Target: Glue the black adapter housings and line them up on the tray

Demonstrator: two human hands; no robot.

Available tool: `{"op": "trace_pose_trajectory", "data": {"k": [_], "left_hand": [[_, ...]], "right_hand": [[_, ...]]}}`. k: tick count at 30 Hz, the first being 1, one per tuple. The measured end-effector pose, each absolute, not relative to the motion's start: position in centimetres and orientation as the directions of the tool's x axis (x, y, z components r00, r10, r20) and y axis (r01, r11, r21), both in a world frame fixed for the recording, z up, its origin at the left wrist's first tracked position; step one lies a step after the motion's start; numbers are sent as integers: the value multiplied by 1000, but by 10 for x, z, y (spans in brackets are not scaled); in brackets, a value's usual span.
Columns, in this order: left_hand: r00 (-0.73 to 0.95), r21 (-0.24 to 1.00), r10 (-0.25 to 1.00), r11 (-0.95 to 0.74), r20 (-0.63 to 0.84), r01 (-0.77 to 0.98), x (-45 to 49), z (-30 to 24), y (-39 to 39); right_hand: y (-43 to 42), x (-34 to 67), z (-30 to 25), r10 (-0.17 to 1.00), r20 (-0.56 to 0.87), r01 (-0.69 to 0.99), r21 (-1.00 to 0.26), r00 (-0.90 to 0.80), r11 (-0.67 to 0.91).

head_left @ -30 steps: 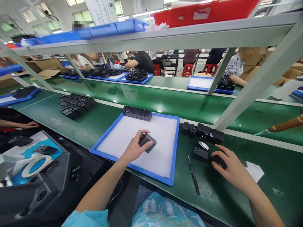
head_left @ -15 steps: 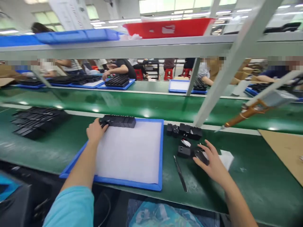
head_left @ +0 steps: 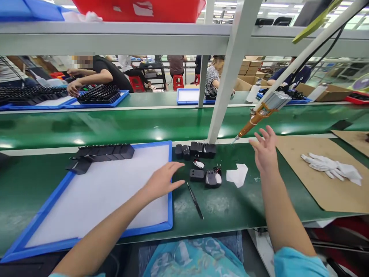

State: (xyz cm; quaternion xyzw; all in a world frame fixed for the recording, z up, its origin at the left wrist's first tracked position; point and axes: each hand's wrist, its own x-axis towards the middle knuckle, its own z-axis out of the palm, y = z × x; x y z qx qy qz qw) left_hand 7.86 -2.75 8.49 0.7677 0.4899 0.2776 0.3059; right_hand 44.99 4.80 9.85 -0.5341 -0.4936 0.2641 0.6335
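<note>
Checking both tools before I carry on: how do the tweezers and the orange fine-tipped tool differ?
The tweezers are dark and slim; the orange fine-tipped tool has a thicker barrel and a grey upper section. The tweezers lie on the green bench; the orange tool slants down above it. In this view, the tweezers are nearer the left hand, the orange tool nearer the right hand. Neither is held.
</note>
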Motion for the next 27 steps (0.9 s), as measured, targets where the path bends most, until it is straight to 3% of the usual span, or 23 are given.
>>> {"op": "trace_pose_trajectory", "data": {"k": [4,15,20,24,27], "left_hand": [[456,766,882,-375,121,522,122,71,-11],[658,776,753,-408,-12,480,110,81,5],[388,551,918,-367,84,749,97,71,-63],[214,390,977,-205,21,898,93,40,-113],[129,353,991,-114,-20,929,89,24,-127]], "right_hand": [[89,459,104,926,254,79,-967,279,241],[127,473,93,951,192,157,-975,241,157],[106,467,92,945,225,157,-969,237,191],[74,455,89,937,256,160,-962,238,222],[50,444,88,943,250,173,-961,220,214]]}}
